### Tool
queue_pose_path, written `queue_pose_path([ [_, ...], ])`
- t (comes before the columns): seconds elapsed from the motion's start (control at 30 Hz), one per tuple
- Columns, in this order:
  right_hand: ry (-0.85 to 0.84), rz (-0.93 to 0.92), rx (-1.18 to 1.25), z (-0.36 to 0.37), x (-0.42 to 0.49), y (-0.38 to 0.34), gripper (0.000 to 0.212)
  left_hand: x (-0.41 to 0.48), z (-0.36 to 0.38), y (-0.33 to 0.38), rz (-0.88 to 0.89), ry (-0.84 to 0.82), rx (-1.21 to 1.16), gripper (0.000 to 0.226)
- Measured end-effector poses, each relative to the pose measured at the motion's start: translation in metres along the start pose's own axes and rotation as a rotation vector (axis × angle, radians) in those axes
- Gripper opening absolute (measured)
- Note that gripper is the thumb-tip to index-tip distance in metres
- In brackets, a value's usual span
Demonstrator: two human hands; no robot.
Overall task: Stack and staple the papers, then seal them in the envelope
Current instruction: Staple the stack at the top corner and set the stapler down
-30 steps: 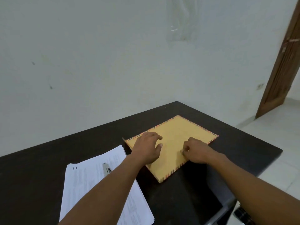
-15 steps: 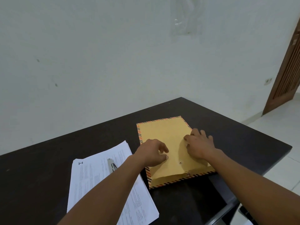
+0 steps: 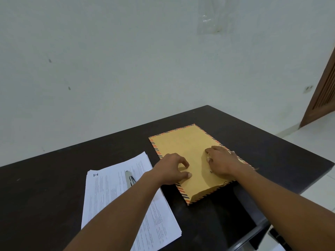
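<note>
Matt brown paper envelope [image 3: 183, 147] with a striped printed border, centre frame. White printed papers [image 3: 112, 192] at lower left, under a shiny, probably metal stapler [image 3: 129, 178]. Dark, faintly glossy table [image 3: 45, 187].

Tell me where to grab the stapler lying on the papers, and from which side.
Grip the stapler across its long narrow body, near the end pointing away from you, coming straight down from above. It lies flat on the papers, so only its top and long sides are open, and the left forearm covers its near end.

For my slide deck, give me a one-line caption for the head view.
Both hands, left and right, rest on the envelope; papers wait alongside.
</note>
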State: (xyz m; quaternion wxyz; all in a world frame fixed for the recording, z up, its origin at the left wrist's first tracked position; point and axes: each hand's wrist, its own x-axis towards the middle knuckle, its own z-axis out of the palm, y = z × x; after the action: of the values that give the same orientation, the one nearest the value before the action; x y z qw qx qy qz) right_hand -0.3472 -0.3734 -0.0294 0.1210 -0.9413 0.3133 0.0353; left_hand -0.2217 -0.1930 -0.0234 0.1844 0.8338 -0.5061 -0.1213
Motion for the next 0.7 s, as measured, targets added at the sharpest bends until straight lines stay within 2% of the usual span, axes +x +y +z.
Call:
queue_pose_path([
  [0.07, 0.07, -0.012, -0.018, -0.003, -0.005, -0.01, 0.05, -0.005, -0.005, 0.0, -0.018, 0.053, -0.055, 0.037],
  [0.17, 0.203, -0.123, 0.082, -0.013, -0.009, -0.042, 0.035, -0.02, -0.021, -0.008, -0.038, 0.187, -0.039, 0.03],
  [0.27, 0.195, -0.263, 0.229, -0.019, -0.02, -0.091, 0.021, -0.048, -0.041, -0.031, -0.101, 0.314, -0.018, 0.023],
  [0.37, 0.169, -0.348, 0.256, -0.013, -0.031, -0.139, 0.015, -0.081, -0.058, -0.066, -0.233, 0.404, 0.001, 0.018],
  [0.47, 0.11, -0.383, 0.213, 0.004, -0.04, -0.185, 0.029, -0.125, -0.069, -0.104, -0.387, 0.417, 0.006, 0.018],
  [0.57, 0.031, -0.358, 0.155, 0.023, -0.046, -0.22, 0.059, -0.166, -0.076, -0.134, -0.507, 0.33, -0.024, 0.025],
  [0.63, 0.007, -0.335, 0.092, 0.035, -0.047, -0.235, 0.075, -0.186, -0.077, -0.143, -0.519, 0.237, -0.034, 0.029],
  [0.7, 0.0, -0.316, 0.038, 0.043, -0.046, -0.244, 0.074, -0.196, -0.075, -0.148, -0.504, 0.203, -0.046, 0.031],
])
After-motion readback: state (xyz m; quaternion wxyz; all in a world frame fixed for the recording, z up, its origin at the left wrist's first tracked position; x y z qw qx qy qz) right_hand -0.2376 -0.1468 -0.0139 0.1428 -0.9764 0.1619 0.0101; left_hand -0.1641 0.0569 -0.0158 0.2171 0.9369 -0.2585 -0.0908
